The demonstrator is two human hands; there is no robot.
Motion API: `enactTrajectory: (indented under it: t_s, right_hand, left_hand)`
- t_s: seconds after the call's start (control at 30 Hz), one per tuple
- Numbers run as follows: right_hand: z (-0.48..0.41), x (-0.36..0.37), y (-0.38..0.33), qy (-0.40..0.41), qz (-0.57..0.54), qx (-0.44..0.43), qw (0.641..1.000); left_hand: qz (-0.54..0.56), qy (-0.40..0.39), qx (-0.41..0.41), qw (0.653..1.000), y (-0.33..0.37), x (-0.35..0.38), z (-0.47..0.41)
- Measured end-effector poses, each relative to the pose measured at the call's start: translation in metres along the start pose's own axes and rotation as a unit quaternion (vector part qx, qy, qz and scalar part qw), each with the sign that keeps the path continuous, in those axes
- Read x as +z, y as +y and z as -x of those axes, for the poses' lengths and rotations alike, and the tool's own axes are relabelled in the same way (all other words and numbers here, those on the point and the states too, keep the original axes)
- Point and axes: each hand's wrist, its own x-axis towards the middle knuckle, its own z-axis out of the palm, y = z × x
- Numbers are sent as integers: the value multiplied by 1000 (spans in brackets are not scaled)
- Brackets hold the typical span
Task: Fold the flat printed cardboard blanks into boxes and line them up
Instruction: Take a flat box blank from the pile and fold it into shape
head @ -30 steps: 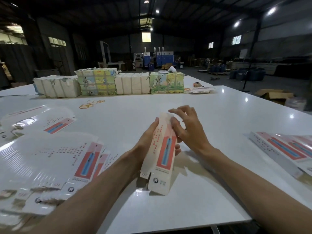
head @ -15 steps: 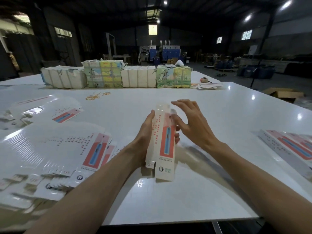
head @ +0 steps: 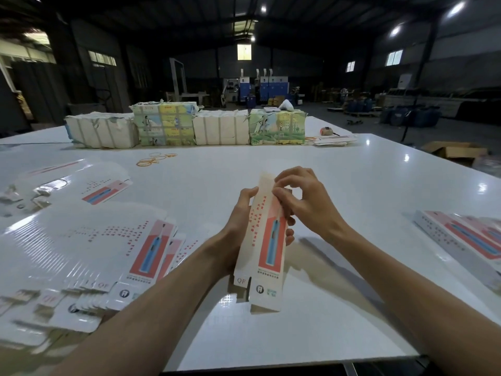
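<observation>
Cardboard box [head: 268, 248] — in left hand [head: 239, 226]

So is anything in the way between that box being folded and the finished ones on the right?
Nothing visible: only bare table lies between the half-folded box, gripped by the left hand and right hand, and the finished boxes.

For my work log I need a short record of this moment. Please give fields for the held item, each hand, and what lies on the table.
held item: half-folded box, lower end flaps open
left hand: grips the box's middle from the left
right hand: fingers pinch the top flap
table left: fanned pile of flat blanks
table right: finished boxes lying side by side
table far edge: row of wrapped bundles, rubber bands in front
</observation>
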Motion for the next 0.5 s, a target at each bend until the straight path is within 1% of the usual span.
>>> enactTrajectory:
  t_s: [0.07,0.2,0.27,0.4,0.47,0.5]
  right_hand:
    - [-2,-4,-3,-3,-42,32,999]
    - [-6,-11,-7,-11,-97,81,992]
    - [-7,-14,-6,-15,-146,107,983]
    - [-7,-16,-5,-28,-282,116,952]
    - [-6,-11,-5,-19,-316,112,942]
    - [-5,-7,-3,-9,-312,111,943]
  left_hand:
    - [9,-31,-26,999,2,0,-1]
    - [-7,-72,-49,996,10,2,-4]
    - [-5,-92,-55,994,13,4,-5]
    - [-28,-70,-66,995,14,14,-8]
    - [13,-66,-81,994,13,21,-7]
    - [48,-63,-84,993,12,21,-7]
